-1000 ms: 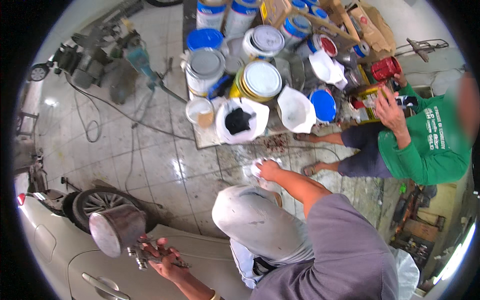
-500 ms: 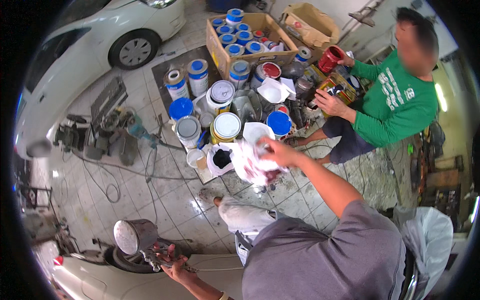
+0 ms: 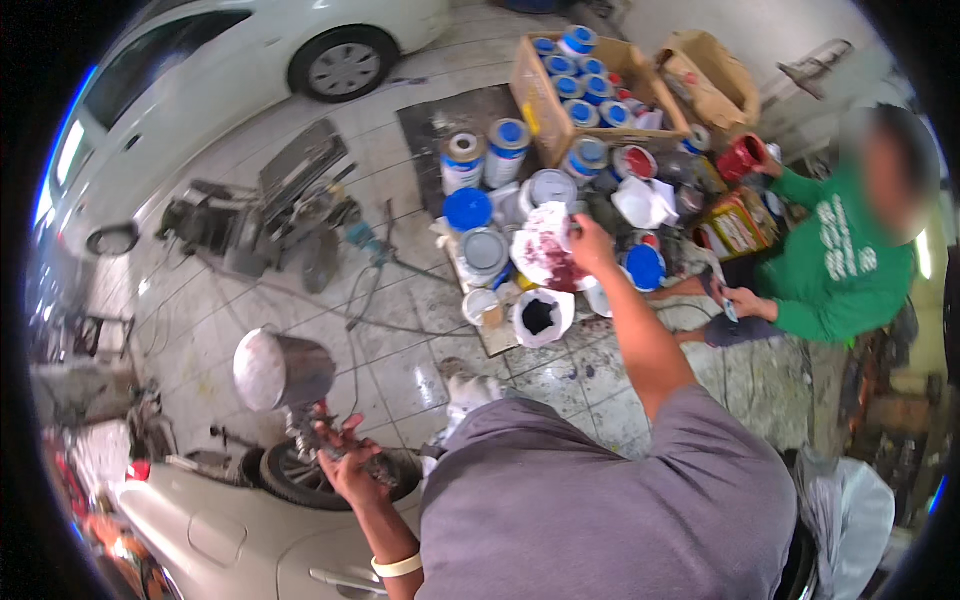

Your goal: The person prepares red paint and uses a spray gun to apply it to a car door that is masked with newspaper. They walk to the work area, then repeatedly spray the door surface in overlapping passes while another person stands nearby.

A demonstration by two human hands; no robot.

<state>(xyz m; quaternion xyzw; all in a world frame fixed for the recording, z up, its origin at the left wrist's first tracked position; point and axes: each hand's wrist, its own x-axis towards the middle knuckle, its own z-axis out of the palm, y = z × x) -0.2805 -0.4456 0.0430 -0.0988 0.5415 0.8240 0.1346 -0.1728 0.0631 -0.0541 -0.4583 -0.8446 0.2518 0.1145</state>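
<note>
At the lower left, my left hand (image 3: 348, 458) is closed round a spray gun (image 3: 312, 425) with a large metal cup (image 3: 285, 372) on top. Its fingers wrap the gun's body below the cup. Over the paint cans, my right hand (image 3: 592, 245) grips a white rag (image 3: 542, 247) blotched with dark red; whether it is cloth or paper I cannot tell. The rag partly covers the cans under it. Just below it stands a white-lined container (image 3: 560, 312) with a black inside. A grey-lidded can (image 3: 484, 252) and a blue-lidded can (image 3: 468, 209) stand left of the rag.
A cardboard box (image 3: 538, 118) of blue-capped cans stands behind. On the right, a person in green (image 3: 845, 260) holds a red can (image 3: 741, 158). Machinery with a hose (image 3: 240, 235) lies left on the tiles. A white car (image 3: 230, 90) and a beige car (image 3: 215, 535) flank the area.
My right hand has carried the rag back over the cans. The spray gun is held more upright. My view has shifted, and the other person's nearer hand has dropped lower.
</note>
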